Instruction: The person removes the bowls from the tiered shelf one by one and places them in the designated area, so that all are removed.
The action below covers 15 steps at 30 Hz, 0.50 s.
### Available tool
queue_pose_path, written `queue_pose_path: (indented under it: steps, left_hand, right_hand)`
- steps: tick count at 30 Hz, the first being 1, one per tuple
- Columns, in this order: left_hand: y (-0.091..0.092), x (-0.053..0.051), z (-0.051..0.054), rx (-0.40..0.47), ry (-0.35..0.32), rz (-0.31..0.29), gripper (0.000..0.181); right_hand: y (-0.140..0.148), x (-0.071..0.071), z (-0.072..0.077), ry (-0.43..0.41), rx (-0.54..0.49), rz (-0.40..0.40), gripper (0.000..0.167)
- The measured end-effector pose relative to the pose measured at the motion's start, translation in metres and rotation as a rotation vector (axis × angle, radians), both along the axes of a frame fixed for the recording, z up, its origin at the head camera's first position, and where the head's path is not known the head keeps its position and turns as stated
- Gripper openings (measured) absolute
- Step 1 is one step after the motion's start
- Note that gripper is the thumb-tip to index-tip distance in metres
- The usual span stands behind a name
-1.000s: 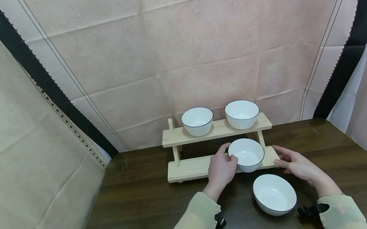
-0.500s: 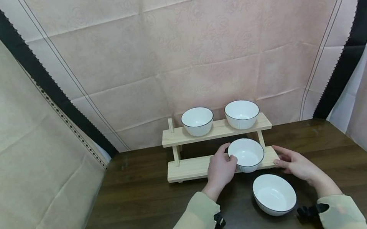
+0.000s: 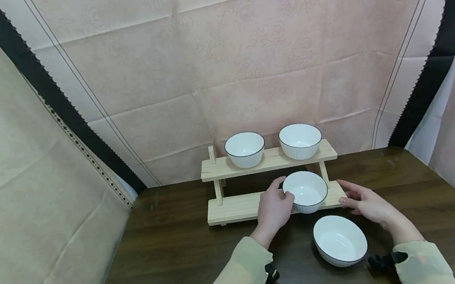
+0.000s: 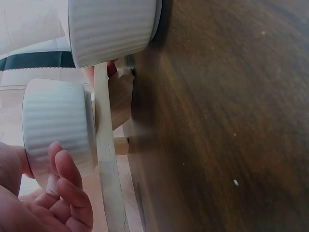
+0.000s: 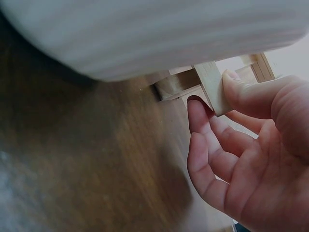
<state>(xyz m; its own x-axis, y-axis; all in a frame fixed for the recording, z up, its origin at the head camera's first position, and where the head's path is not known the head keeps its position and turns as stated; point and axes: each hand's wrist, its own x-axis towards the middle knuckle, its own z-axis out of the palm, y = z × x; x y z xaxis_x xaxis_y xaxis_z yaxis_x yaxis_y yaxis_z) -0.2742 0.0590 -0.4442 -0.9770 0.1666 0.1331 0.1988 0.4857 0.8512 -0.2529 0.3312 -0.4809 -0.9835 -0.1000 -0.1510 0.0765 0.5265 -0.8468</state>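
Note:
A white bowl [image 3: 305, 191] with a dark rim sits towards the right end of the lower shelf. My left hand [image 3: 275, 207] holds its left side, thumb at the near rim, other fingers around it; the ribbed outer wall of this bowl [image 4: 58, 121] shows in the left wrist view. With my right hand [image 3: 365, 201] I pinch the right end of the two-tier wooden rack's lower board [image 3: 236, 209]. In the right wrist view the thumb lies on the board end [image 5: 212, 89] and fingers reach beneath it.
Two similar bowls, one left [image 3: 245, 150] and one right [image 3: 301, 142], stand on the upper shelf. Another bowl [image 3: 340, 241] is on the dark wooden table [image 3: 170, 264] between my forearms. Pale cloth [image 3: 243, 63] hangs behind the rack and at both sides.

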Motion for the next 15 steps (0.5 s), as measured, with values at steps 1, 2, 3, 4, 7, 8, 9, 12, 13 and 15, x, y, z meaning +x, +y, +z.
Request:
queue_pose_path:
  steps: [1, 2, 3, 4, 7, 8, 9, 12, 13, 15]
  left_hand:
    - [0.0002, 0.0, 0.0, 0.004, -0.001, 0.0, 0.046]
    - [0.0003, 0.0, 0.0001, 0.008, -0.004, 0.0, 0.046]
    - [0.0003, 0.0001, 0.0002, 0.007, -0.003, 0.002, 0.046]
    - [0.0003, 0.0, 0.0003, 0.003, -0.001, 0.003, 0.046]
    - [0.0003, -0.0002, 0.0003, 0.007, 0.002, 0.002, 0.046]
    - [0.0002, -0.0003, 0.0002, 0.004, 0.003, 0.0, 0.046]
    - [0.0001, -0.0005, 0.0, 0.0, 0.005, 0.0, 0.046]
    - [-0.0001, -0.0007, -0.0004, 0.004, 0.007, -0.002, 0.046]
    - [-0.0002, -0.0006, -0.0005, 0.007, 0.007, -0.002, 0.046]
    - [-0.0003, -0.0007, -0.0009, 0.0, 0.01, -0.003, 0.046]
  right_hand:
    - [0.0, 0.0001, -0.0001, 0.0, 0.001, -0.001, 0.074]
    - [0.0001, 0.0001, -0.0002, -0.001, 0.0, -0.002, 0.074]
    - [0.0, 0.0002, -0.0002, -0.002, 0.001, -0.003, 0.074]
    - [0.0, 0.0001, -0.0003, -0.002, 0.001, -0.003, 0.074]
    - [-0.0007, 0.0001, 0.0, -0.003, -0.001, -0.004, 0.073]
    - [-0.0009, 0.0002, 0.0002, -0.003, -0.003, -0.004, 0.073]
    - [-0.0012, 0.0003, 0.0004, -0.002, -0.004, -0.004, 0.073]
    - [-0.0017, 0.0007, 0.0009, -0.001, -0.005, -0.004, 0.072]
    - [-0.0017, 0.0009, 0.001, -0.001, -0.005, -0.005, 0.072]
    - [-0.0013, 0.0011, 0.001, -0.002, -0.005, -0.005, 0.072]
